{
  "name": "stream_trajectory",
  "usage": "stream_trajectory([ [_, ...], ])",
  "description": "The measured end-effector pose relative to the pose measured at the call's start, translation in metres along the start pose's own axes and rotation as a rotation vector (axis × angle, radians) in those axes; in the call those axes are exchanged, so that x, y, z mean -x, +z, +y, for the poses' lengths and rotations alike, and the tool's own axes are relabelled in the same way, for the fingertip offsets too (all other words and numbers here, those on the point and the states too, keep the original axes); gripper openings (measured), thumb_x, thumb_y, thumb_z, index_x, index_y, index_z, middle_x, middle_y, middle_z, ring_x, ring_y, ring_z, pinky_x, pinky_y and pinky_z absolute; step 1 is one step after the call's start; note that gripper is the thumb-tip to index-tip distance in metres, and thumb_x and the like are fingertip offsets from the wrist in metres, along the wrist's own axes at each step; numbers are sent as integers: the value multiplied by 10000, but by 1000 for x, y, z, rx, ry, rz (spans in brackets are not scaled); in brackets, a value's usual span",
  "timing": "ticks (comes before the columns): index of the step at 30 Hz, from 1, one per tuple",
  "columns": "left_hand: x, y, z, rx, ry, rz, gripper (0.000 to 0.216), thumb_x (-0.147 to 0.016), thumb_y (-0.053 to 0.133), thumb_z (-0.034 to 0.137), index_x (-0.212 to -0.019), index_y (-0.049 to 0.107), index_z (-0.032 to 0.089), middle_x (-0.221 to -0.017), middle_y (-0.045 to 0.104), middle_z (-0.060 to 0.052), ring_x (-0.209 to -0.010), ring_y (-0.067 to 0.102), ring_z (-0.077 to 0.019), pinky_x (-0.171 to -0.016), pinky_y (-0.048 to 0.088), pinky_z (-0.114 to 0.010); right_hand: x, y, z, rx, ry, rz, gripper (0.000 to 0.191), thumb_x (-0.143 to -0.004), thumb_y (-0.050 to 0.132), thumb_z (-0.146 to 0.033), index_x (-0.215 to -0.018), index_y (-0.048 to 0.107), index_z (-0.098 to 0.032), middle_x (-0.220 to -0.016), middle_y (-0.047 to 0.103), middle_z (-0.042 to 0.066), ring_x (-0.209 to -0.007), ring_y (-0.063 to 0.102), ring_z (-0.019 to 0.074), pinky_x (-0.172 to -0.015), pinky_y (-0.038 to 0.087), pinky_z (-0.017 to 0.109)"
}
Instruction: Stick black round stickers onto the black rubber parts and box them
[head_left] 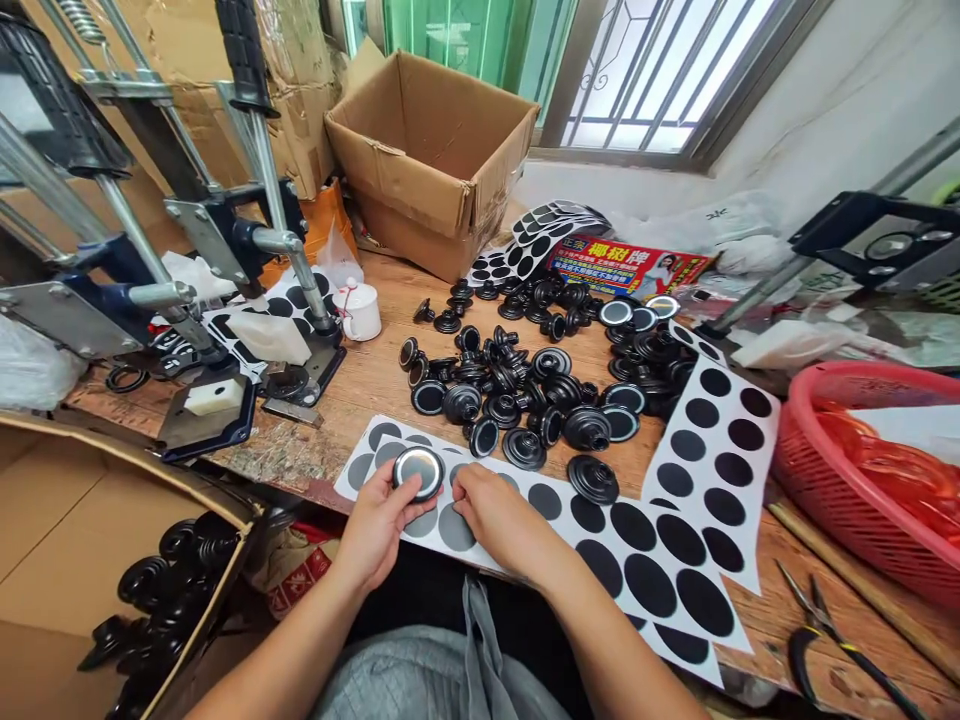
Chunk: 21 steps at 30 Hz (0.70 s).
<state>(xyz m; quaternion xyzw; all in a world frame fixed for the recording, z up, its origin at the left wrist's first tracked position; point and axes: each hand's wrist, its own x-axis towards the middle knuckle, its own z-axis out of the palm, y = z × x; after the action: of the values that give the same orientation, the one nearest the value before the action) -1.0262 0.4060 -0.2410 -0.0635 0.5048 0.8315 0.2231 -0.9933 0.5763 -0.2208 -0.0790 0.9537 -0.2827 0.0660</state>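
Note:
My left hand [379,525] holds a round black knob [418,471] with its flat, shiny-rimmed face up, fingers wrapped around its edge. My right hand [491,510] rests on a white sheet of round black stickers [600,545] at the table's front edge, its fingertips pinched at the sheet beside the knob. What the fingertips hold is hidden. A pile of several black knobs [540,385] lies on the wooden table just beyond both hands.
A second sticker sheet [716,440] lies right of the pile, a red basket [847,480] further right, pliers [825,635] near the front edge. Hand presses [247,250] stand at left, an open carton [431,160] behind. A box with black knobs [161,590] sits lower left.

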Motion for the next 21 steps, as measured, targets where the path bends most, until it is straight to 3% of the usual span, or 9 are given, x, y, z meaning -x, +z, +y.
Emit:
stream_trajectory([
  [8, 0, -1, -1, 2, -8, 3, 287, -740, 744, 310, -967, 637, 169, -1014, 674, -63, -939, 655, -218, -850, 533, -385, 11, 15, -3, 157, -50, 69, 180, -885, 422, -57, -897, 545, -188, -917, 575, 77, -858, 540, 239, -735, 466, 362],
  [13, -1, -1, -1, 5, -15, -5, 284, -747, 740, 301, -976, 639, 166, -1015, 664, -66, -944, 640, -212, -851, 524, -376, 25, 23, 2, 55, -84, 136, 296, -911, 425, -95, -1131, 581, -217, -1010, 583, 83, -957, 553, 247, -842, 489, 406],
  [16, -1, -1, -2, 3, -12, -1, 288, -738, 746, 303, -971, 643, 171, -1023, 665, -64, -950, 634, -212, -857, 524, -383, 34, 15, 6, -135, -99, 122, 240, -902, 525, -200, -1102, 648, -250, -1050, 585, 79, -969, 565, 229, -869, 489, 395],
  [18, -2, -2, -2, 2, -8, 2, 283, -740, 744, 302, -971, 643, 174, -1039, 666, -66, -966, 628, -212, -876, 520, -397, 41, 8, 12, -353, -103, 87, 135, -860, 621, -316, -928, 722, -258, -1091, 597, 68, -992, 578, 225, -908, 479, 397],
  [20, -2, -1, -2, 1, -3, 2, 276, -744, 740, 299, -969, 643, 170, -1042, 667, -69, -980, 627, -216, -892, 516, -407, 46, 0, 21, -662, -73, 110, 254, -827, 644, -445, -709, 726, -236, -1096, 621, 66, -991, 600, 234, -933, 479, 424],
  [21, -2, -1, -1, 2, 0, 1, 277, -743, 741, 297, -969, 643, 169, -1041, 668, -70, -982, 630, -218, -897, 513, -408, 48, -3, 25, -841, -34, 182, 337, -824, 625, -499, -646, 707, -224, -1094, 633, 74, -996, 608, 247, -935, 483, 448],
])
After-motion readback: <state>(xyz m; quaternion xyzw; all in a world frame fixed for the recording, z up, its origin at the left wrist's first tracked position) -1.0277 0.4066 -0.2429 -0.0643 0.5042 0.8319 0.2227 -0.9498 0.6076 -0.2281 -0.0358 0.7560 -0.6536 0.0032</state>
